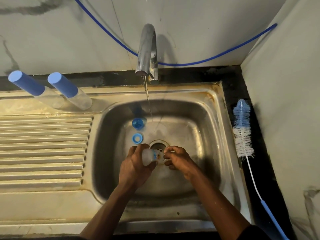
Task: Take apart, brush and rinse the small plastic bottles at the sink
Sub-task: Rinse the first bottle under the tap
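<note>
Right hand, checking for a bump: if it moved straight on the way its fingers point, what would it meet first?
The small bottle gripped by the left hand, mouth end toward the right hand; their depths seem level, though that is uncertain.

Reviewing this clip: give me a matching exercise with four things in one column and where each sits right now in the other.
Things:
1. bottle brush
2. small clear bottle
3. blue ring
4. blue-capped bottles

Places:
A. standing on the drainboard, left of the basin
B. held in the left hand
C. lying on the dark counter, right of the basin
D. lying on the basin floor, near the drain

Pairs: 1-C; 2-B; 3-D; 4-A
</note>
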